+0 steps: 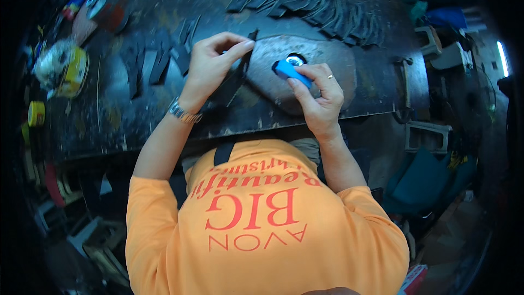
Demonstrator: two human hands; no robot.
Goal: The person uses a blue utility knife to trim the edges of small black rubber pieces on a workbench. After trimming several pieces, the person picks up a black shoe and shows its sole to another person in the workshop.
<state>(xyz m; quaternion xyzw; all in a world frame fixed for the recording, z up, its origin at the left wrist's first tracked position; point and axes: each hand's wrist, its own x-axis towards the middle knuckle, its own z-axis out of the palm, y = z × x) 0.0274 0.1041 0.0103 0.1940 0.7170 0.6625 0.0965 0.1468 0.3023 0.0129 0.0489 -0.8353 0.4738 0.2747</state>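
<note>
My left hand (210, 68) pinches the end of a thin dark strip (244, 65) between thumb and fingers. The strip slants down from the fingertips at the left edge of a grey-brown slab (333, 57). Over the slab, the fingers of my right hand (322, 95) are closed on a small blue block-shaped piece with a dark end (295, 72). Just beyond that piece, a small round opening with a shiny rim (296, 60) shows; I cannot make out whether it is a tin or part of what I hold.
Rows of dark flat strips (305, 3) lie along the far side of the dark worktable (153, 125), with more dark pieces (158, 57) at left. A yellow tub (76, 71) and a can (106, 13) stand on the left. A metal clamp (404, 84) grips the right edge.
</note>
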